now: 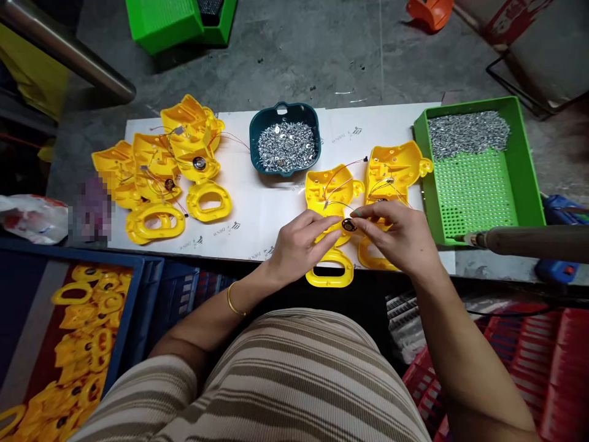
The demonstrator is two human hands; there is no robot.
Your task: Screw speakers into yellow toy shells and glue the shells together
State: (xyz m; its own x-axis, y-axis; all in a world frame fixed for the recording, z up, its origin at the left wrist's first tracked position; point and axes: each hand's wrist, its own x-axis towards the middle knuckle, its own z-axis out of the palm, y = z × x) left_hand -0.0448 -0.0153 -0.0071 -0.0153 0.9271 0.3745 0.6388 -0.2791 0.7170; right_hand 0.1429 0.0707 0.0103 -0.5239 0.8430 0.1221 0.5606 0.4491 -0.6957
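Observation:
A small round black part (348,225) sits between the fingertips of both hands, above a yellow plastic shell (329,185) with thin wires. My left hand (299,244) has its thumb and fingers closed toward the part from the left. From the right, my right hand (399,233) pinches at the part and its wire. A second wired yellow shell (393,166) lies beside the first, partly behind my right hand. The first shell's oval handle ring (330,282) points toward my body, over the table's front edge.
A dark teal basket (254,138) and a green basket (529,178) hold small metal pieces. More yellow shells (154,161) lie at the left. A metal-tipped tool (529,240) juts in from the right. A blue crate (138,294) of shells stands lower left.

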